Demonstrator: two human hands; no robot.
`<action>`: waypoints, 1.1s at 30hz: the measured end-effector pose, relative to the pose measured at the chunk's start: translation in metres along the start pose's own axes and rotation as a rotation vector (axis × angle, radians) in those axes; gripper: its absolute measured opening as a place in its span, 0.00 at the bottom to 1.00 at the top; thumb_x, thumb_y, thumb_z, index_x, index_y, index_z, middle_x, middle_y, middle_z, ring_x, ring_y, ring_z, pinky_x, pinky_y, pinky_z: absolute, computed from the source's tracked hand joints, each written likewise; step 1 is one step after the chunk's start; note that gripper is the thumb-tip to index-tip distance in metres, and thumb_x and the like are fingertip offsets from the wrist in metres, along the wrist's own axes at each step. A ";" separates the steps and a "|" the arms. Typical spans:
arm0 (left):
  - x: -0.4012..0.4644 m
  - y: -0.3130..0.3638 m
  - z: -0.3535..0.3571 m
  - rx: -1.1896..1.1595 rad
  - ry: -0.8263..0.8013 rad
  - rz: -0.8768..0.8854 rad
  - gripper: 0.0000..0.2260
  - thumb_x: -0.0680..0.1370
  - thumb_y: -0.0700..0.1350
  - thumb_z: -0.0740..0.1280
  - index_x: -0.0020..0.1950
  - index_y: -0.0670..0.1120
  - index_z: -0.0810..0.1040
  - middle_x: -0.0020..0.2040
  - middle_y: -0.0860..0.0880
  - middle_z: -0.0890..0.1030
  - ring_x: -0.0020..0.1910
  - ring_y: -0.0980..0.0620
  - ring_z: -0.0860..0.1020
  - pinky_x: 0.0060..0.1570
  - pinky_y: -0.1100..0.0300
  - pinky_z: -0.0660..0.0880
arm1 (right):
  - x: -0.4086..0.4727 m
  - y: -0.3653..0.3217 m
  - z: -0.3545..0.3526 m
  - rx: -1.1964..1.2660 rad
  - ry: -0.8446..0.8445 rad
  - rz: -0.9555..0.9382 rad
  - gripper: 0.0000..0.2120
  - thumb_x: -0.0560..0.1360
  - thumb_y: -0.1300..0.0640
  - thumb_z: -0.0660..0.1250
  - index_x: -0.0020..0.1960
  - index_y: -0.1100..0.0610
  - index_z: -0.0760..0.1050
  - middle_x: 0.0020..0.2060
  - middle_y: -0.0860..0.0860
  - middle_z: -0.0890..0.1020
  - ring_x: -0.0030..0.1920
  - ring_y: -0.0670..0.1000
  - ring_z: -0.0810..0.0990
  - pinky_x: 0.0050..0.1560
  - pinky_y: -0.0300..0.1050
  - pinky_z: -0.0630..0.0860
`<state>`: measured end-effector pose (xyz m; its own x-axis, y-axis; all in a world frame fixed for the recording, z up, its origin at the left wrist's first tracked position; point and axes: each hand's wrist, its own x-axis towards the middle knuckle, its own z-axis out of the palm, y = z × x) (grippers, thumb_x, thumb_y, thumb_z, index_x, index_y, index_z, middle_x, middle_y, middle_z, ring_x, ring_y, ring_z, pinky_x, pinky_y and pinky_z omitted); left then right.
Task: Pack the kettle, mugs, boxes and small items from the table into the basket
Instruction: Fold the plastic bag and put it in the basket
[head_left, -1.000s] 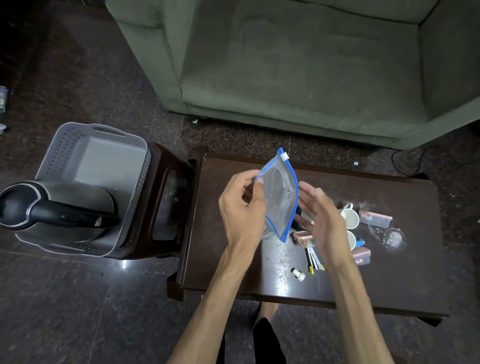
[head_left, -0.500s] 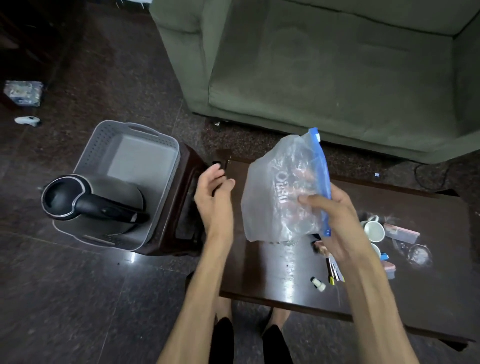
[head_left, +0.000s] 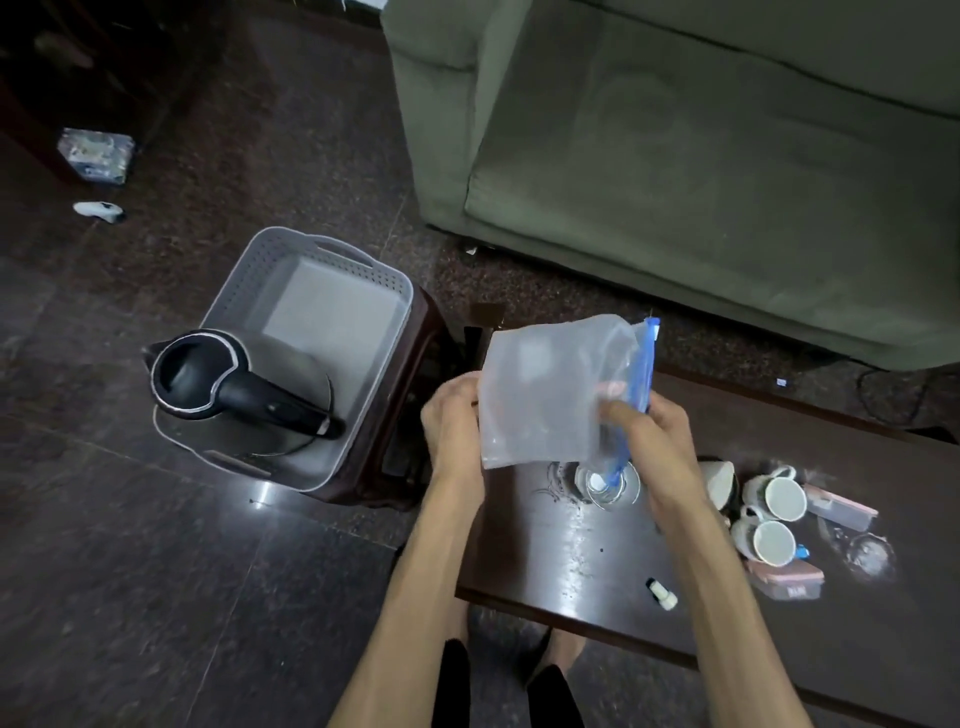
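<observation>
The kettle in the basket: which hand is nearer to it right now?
Left. The left hand grips the zip bag's edge just beside the basket that holds the kettle; the right hand holds the bag's far side, over the table.

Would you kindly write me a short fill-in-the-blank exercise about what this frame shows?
1. The kettle stands inside the grey ____.
2. Both hands, left hand and right hand, hold a clear bag with a ____ zip strip.
3. ____ white mugs stand on the table.
4. Behind the table is a green ____.

Missing words: basket; blue; Two; sofa
</observation>
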<state>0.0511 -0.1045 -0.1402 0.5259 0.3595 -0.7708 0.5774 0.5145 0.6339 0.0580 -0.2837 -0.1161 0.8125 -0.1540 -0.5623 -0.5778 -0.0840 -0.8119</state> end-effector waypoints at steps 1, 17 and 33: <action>0.006 0.002 -0.006 0.042 0.083 0.054 0.08 0.78 0.38 0.67 0.53 0.43 0.85 0.46 0.46 0.85 0.47 0.48 0.82 0.51 0.50 0.80 | 0.001 -0.001 0.003 0.007 0.012 -0.005 0.09 0.79 0.66 0.66 0.46 0.60 0.85 0.40 0.55 0.84 0.43 0.52 0.81 0.46 0.45 0.79; 0.025 0.031 -0.024 -0.203 -0.346 -0.077 0.25 0.70 0.48 0.75 0.62 0.34 0.81 0.60 0.25 0.80 0.57 0.30 0.82 0.64 0.33 0.76 | 0.013 -0.010 0.102 -0.085 -0.090 0.060 0.08 0.79 0.56 0.70 0.51 0.60 0.85 0.46 0.59 0.89 0.44 0.53 0.86 0.47 0.50 0.83; 0.088 0.062 -0.081 -0.122 0.214 0.308 0.36 0.78 0.41 0.69 0.83 0.46 0.58 0.81 0.44 0.67 0.78 0.48 0.69 0.80 0.49 0.65 | 0.090 -0.041 0.275 -0.512 -0.242 -0.287 0.15 0.76 0.58 0.66 0.60 0.48 0.82 0.53 0.51 0.87 0.55 0.55 0.84 0.60 0.49 0.79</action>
<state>0.0825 0.0219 -0.1737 0.5134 0.6592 -0.5494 0.3276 0.4412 0.8355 0.1761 -0.0232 -0.1762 0.9005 0.1666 -0.4016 -0.2496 -0.5582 -0.7913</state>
